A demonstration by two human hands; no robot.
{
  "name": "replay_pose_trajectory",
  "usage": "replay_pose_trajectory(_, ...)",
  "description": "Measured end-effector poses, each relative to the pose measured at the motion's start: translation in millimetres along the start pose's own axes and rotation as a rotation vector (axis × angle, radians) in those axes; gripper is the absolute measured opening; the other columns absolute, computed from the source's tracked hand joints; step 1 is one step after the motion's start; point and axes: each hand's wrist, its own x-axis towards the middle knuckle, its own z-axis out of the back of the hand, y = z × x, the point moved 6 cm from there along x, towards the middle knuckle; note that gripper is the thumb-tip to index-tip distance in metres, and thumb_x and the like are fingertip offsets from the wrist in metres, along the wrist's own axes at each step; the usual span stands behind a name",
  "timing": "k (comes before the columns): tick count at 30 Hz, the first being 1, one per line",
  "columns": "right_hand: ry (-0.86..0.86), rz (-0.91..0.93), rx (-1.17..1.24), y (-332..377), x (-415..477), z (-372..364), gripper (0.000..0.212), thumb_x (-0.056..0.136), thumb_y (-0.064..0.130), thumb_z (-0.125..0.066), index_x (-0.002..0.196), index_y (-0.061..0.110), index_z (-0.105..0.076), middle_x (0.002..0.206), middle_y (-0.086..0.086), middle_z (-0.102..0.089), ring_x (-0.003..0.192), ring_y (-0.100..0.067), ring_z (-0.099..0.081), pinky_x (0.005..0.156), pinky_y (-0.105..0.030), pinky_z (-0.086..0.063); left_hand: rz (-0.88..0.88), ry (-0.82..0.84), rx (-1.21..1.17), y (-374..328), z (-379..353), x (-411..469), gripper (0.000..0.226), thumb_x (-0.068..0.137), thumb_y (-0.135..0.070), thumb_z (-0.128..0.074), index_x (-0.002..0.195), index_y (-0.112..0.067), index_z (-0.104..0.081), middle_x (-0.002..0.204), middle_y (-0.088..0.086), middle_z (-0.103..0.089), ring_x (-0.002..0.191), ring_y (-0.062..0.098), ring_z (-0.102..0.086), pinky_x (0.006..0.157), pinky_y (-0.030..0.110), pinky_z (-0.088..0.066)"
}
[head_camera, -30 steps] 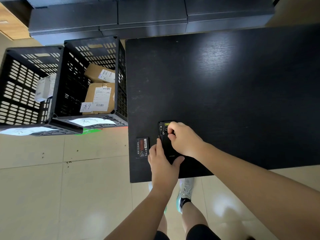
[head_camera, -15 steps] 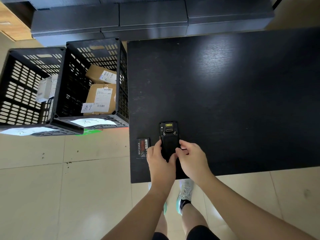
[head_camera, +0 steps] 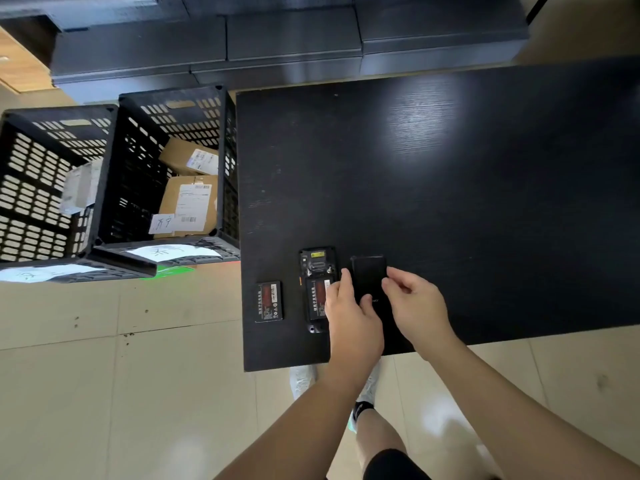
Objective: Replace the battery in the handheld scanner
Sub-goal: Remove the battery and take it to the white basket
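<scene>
The black handheld scanner [head_camera: 316, 267] lies face down near the front edge of the black table [head_camera: 450, 202]. Its back is uncovered and a battery with a red label [head_camera: 317, 295] sits in the bay. Its black back cover [head_camera: 368, 277] is just right of the scanner, between my hands. My left hand [head_camera: 354, 315] grips the cover's left edge with thumb and forefinger and hides the scanner's lower right part. My right hand [head_camera: 414, 303] touches the cover's right edge with curled fingers. A second, loose battery [head_camera: 269, 301] lies flat on the table to the left of the scanner.
Two black slotted crates [head_camera: 166, 109] [head_camera: 34, 188] stand on the floor left of the table. The nearer one holds labelled cardboard boxes [head_camera: 188, 206]. Dark cabinets [head_camera: 294, 39] run along the far side. The table's left edge is close to the loose battery.
The back cover has come off the scanner and moved to its right, held between both hands. The battery in the bay now shows. My right hand moved down from the scanner's top.
</scene>
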Motion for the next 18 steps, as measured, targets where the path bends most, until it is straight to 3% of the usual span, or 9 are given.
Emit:
replay_pose_trajectory(4,0.017,-0.028,-0.083,-18,9,15,0.034,0.093,0.028,-0.061,0.126,0.022,-0.065,0.124,0.001,-0.065,0.102,-0.008,-0.057,0.098,-0.031,-0.048,0.063,0.114,0.049,1,-29,-3,0.055,0.099,-0.009,-0.049,0.151,-0.008,-0.031,0.137,0.008,-0.041,0.125,0.023,-0.046,0.101,0.022,-0.035)
replay_pose_trajectory(11,0.051,-0.003,-0.215,-37,15,13,0.037,0.096,0.027,-0.057,0.131,0.017,-0.061,0.123,-0.004,-0.064,0.097,-0.01,-0.056,0.086,-0.022,-0.04,0.118,0.205,0.158,5,-48,0,0.059,0.099,-0.013,-0.049,0.153,-0.005,-0.026,0.141,0.012,-0.034,0.125,0.027,-0.041,0.104,0.024,-0.032)
replay_pose_trajectory(14,0.014,0.04,-0.272,-36,15,9,0.037,0.097,0.024,-0.056,0.133,0.014,-0.06,0.126,-0.007,-0.059,0.091,-0.007,-0.053,0.084,-0.021,-0.039,0.123,0.238,0.184,7,-52,-2,0.063,0.099,-0.014,-0.047,0.155,-0.006,-0.018,0.142,0.01,-0.029,0.125,0.026,-0.035,0.098,0.019,-0.029)
replay_pose_trajectory(18,-0.006,0.057,-0.31,-37,12,4,0.039,0.099,0.02,-0.052,0.137,0.011,-0.055,0.131,-0.009,-0.053,0.107,-0.019,-0.058,0.091,-0.029,-0.048,0.092,0.264,0.223,9,-56,-4,0.068,0.099,-0.013,-0.046,0.156,-0.006,-0.011,0.144,0.009,-0.025,0.126,0.026,-0.031,0.09,0.013,-0.023)
